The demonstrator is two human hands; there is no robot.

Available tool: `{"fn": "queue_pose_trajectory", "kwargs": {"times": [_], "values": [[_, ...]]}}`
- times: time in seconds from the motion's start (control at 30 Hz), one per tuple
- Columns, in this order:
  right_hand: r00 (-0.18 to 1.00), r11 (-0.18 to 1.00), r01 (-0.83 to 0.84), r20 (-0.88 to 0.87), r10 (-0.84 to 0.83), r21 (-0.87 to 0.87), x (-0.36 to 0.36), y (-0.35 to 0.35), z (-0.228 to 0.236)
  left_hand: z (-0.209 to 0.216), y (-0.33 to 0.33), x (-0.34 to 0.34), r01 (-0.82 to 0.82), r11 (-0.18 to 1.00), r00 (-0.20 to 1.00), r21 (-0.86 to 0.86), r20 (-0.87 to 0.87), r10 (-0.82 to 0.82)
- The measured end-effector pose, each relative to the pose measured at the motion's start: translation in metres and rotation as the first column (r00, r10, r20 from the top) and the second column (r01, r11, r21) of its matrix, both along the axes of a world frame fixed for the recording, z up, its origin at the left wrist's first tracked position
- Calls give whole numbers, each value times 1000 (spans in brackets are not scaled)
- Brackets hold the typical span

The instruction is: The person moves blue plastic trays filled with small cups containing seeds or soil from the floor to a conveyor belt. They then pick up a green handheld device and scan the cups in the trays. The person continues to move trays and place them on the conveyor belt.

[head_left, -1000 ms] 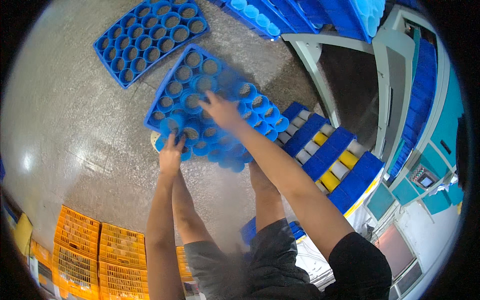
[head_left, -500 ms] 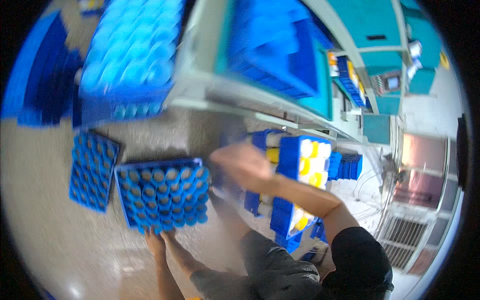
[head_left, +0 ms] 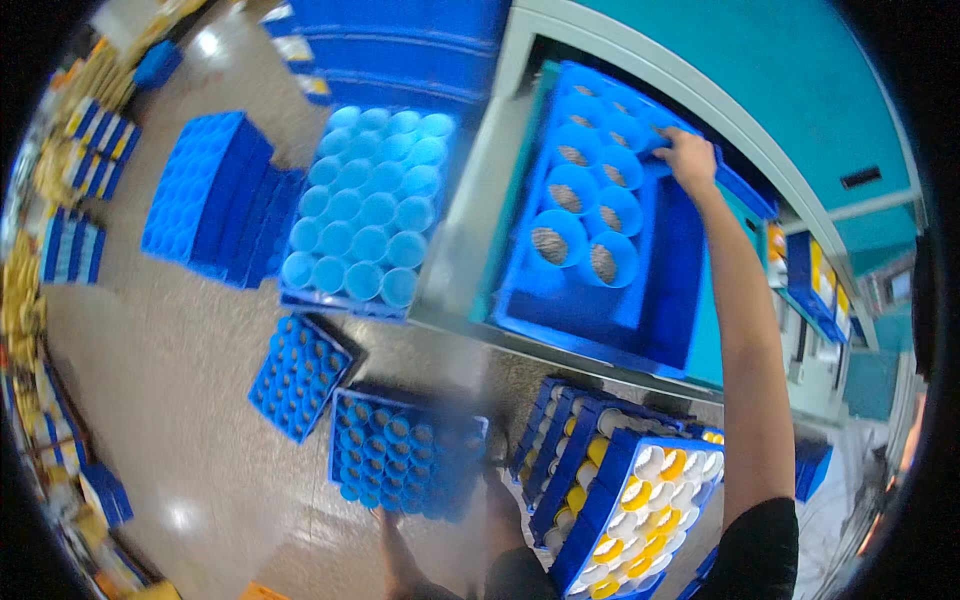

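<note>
My right hand [head_left: 690, 160] reaches far into a blue crate [head_left: 600, 345] on the teal-topped bench. Its fingers close on the rim of a blue cup [head_left: 652, 137] at the far right of the filled rows. Two columns of blue cups stand nearer, such as this front blue cup [head_left: 608, 260], with grey grainy contents inside. The right front of that crate shows bare blue walls and bottom. My left hand is out of view; of my lower body only legs show at the bottom.
Left of the bench stands a crate of light-blue cups [head_left: 345, 205], beside stacked blue crates [head_left: 200, 200]. Two crates of filled blue cups [head_left: 300, 380] [head_left: 390, 450] rest on the floor. A crate of white and yellow cups [head_left: 655, 510] stands right of my legs.
My right hand has moved from low beside the bench up into the bench crate, onto a blue cup. The view has turned toward the bench, and the crates appear shifted.
</note>
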State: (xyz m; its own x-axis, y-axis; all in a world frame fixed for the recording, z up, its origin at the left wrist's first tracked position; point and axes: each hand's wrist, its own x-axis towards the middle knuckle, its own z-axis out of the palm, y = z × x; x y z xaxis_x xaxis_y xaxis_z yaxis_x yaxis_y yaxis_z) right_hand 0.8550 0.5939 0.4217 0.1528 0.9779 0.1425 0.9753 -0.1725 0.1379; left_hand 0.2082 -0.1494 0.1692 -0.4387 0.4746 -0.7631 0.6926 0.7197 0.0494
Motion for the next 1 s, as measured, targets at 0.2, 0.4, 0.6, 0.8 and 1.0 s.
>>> {"fn": "queue_pose_trajectory", "kwargs": {"times": [0.2, 0.4, 0.6, 0.8, 1.0], "values": [[995, 988, -42, -87, 55, 146, -25, -67, 48, 8, -20, -23, -33, 999, 993, -19, 113, 35], [996, 999, -9, -94, 5, -41, -126, -256, 162, 71, 18, -15, 219, 915, 974, -339, 14, -228], [876, 886, -223, -482, -1, -406, -294, -366, 103, 101, 51, -74, 125, 924, 992, -362, 66, -108], [640, 881, -335, -767, -49, -335, -469, -375, -144, 96, 27, -110, 79, 967, 995, -242, 77, -62], [550, 878, -454, -823, 142, -152, -580, -365, -361, 95, 15, -87, 41, 986, 999, -159, 12, -39]]}}
